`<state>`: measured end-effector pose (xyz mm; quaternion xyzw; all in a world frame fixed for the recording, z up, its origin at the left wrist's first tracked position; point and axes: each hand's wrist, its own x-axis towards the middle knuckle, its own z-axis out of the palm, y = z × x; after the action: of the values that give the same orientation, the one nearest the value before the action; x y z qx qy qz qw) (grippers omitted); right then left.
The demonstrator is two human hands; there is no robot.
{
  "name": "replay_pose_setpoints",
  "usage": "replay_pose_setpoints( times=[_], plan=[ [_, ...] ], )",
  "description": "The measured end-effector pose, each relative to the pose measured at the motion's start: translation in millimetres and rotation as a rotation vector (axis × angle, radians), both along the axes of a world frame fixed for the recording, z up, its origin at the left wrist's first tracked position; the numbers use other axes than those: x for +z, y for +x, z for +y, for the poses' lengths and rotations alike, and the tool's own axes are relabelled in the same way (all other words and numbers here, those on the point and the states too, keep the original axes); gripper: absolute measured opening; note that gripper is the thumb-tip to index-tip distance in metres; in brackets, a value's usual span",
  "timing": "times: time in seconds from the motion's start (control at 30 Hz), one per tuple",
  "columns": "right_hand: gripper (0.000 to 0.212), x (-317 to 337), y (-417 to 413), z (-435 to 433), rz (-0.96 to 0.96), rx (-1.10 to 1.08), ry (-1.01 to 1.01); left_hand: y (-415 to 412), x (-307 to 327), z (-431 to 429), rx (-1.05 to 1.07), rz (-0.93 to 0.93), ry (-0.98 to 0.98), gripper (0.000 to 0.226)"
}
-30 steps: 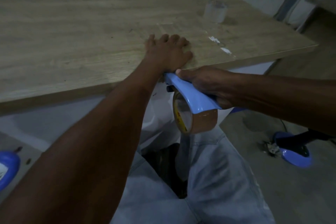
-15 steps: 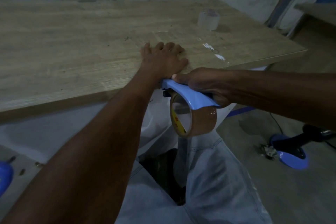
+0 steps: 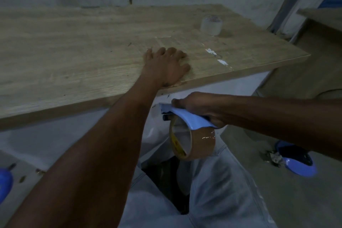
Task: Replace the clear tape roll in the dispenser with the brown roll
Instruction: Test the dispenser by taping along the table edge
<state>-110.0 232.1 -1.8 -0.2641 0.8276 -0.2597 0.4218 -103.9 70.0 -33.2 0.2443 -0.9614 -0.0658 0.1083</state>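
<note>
My right hand (image 3: 198, 106) grips the blue tape dispenser (image 3: 187, 118) just below and in front of the table's near edge. The brown tape roll (image 3: 196, 142) sits in the dispenser and hangs under its blue cover. My left hand (image 3: 166, 66) lies flat, palm down, on the wooden table (image 3: 74, 52) near its front edge, fingers spread, holding nothing. The clear tape roll (image 3: 211, 25) stands alone on the table at the far right, well away from both hands.
White scraps (image 3: 216, 57) are stuck on the tabletop right of my left hand. My legs in light jeans are below the dispenser. A blue chair base (image 3: 299, 164) rests on the floor at right. A second wooden surface (image 3: 322, 16) stands at far right.
The dispenser and my right hand have pulled back from the table edge, away from my left hand. My left hand stays flat on the table.
</note>
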Motion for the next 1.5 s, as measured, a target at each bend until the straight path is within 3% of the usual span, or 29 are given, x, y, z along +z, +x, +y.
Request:
replay_pose_setpoints(
  times=[0.2,0.33,0.57,0.67,0.83,0.93,1.1,1.2,1.4,1.5],
  plan=[
    [0.030,18,-6,6,-0.110,-0.097,-0.147,1,-1,6,0.019,0.037,-0.031,0.064],
    [0.034,28,-7,21,-0.222,-0.125,-0.129,5,-1,14,0.052,0.015,-0.038,0.069],
    [0.035,50,-37,40,-0.174,-0.199,-0.145,10,-2,25,0.110,-0.009,-0.032,0.079],
    [0.035,68,-52,39,-0.078,-0.201,-0.175,14,-4,28,0.142,-0.040,-0.062,0.084],
    [0.013,100,-67,20,0.116,-0.139,-0.333,9,1,22,0.214,-0.052,-0.015,0.082],
    [0.033,104,-73,2,0.074,-0.150,-0.405,6,2,12,0.231,-0.090,0.053,0.081],
    [0.038,91,-97,-37,0.497,-0.016,-0.403,-2,5,-15,0.290,-0.102,0.119,0.079],
    [0.038,86,-106,-58,0.625,0.055,-0.424,-3,6,-33,0.339,-0.087,0.135,0.076],
    [0.036,68,-128,-104,0.728,0.104,-0.455,20,3,-84,0.463,-0.030,0.032,0.070],
    [0.021,56,-131,-124,0.786,0.175,-0.429,35,5,-98,0.410,-0.041,-0.086,0.055]
  ],
)
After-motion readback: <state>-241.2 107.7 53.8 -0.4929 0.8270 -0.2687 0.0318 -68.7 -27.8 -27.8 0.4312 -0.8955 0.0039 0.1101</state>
